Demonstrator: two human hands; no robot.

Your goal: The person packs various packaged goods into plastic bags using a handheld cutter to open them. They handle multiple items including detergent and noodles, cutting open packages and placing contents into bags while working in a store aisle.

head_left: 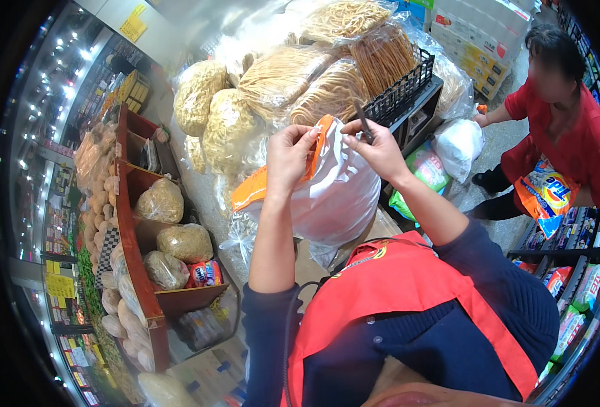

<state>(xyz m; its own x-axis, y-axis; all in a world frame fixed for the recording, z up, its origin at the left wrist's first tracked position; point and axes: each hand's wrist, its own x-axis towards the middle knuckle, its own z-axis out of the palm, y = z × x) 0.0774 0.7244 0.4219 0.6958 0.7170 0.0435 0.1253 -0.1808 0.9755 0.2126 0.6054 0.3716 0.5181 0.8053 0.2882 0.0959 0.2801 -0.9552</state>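
Observation:
A large white plastic sack (337,203) with an orange upper edge stands upright in front of me. My left hand (290,159) pinches that orange edge between thumb and fingers. Close by on the right, my right hand (380,150) is closed around a dark, narrow tool (364,123) that points up and away; whether it is a knife or scissors I cannot tell. The thumb and fingertips of this hand also seem to touch the sack's top edge. What fills the sack is hidden.
Clear bags of dried noodles (286,78) are piled beyond the sack, beside a black crate (402,85). A wooden shelf (137,237) with bagged goods stands left. At right, a person in red (558,129) holds an orange detergent bag (548,195) near a white bag (459,146).

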